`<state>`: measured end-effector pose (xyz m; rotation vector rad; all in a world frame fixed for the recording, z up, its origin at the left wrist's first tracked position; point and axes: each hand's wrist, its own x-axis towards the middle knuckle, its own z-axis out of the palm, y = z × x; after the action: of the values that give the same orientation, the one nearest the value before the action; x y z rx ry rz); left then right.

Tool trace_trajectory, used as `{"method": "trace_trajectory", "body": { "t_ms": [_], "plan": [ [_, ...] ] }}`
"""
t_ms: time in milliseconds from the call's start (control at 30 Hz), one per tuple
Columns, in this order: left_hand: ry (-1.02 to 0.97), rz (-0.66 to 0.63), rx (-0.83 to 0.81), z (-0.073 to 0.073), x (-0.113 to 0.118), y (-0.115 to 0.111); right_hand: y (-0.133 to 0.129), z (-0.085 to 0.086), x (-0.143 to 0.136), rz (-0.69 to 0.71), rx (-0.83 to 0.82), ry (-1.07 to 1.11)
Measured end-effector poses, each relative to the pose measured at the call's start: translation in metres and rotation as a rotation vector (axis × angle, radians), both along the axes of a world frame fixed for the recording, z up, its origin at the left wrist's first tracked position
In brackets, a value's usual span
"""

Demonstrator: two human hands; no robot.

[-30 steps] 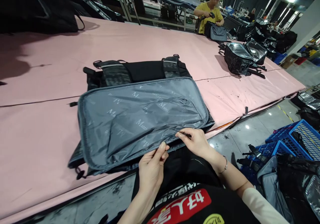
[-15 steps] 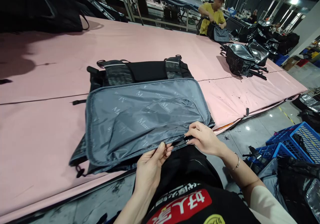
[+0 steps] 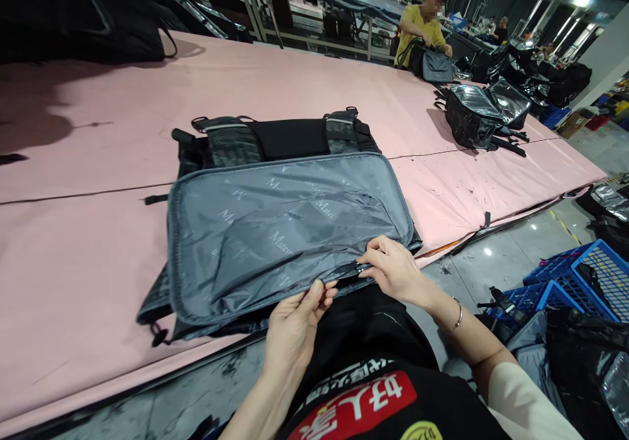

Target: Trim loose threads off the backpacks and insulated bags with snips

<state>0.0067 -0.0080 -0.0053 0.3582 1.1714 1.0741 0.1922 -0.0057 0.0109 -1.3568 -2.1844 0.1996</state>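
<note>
A dark backpack lies before me with its grey printed lining (image 3: pixel 289 224) facing up. Two shoulder straps (image 3: pixel 233 142) stick out along its far side. At the near edge, my left hand (image 3: pixel 299 322) pinches the rim of the lining between thumb and fingers. To the right of it, my right hand (image 3: pixel 390 270) is closed on a small dark zipper pull (image 3: pixel 360 267) at the same edge. A dark gap shows along the rim between the two hands. The fingertips partly hide the pull.
The backpack rests on a long pink-covered table (image 3: pixel 88 243). A black bag with silver lining (image 3: pixel 474 116) stands at the far right, and a dark bag (image 3: pixel 73 18) at the far left. A person in yellow (image 3: pixel 417 24) handles a bag beyond. Blue crates (image 3: pixel 565 273) stand on the floor.
My right hand has moved slightly left along the edge with the zipper pull, closer to my left hand. The left hand keeps its hold in almost the same spot.
</note>
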Motion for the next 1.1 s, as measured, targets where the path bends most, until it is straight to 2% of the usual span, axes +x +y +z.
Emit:
{"method": "trace_trajectory", "body": {
  "t_ms": [467,667,800,933,1100],
  "plan": [
    [0.015,-0.008,0.019,-0.001,-0.001,-0.001,0.001,-0.001,-0.008,-0.024,-0.026,0.032],
    [-0.026,-0.028,-0.003,0.003,-0.004,0.000,0.001,0.000,-0.006,0.044,0.020,0.281],
    [-0.075,-0.049,-0.009,0.011,-0.008,-0.001,-0.006,0.003,-0.007,-0.025,0.081,0.377],
    [-0.083,-0.062,-0.015,0.012,-0.011,-0.002,-0.014,-0.008,-0.014,-0.067,0.104,0.289],
    [-0.051,-0.090,0.047,0.005,-0.011,-0.001,-0.010,-0.030,-0.022,-0.240,0.179,0.129]
  ]
}}
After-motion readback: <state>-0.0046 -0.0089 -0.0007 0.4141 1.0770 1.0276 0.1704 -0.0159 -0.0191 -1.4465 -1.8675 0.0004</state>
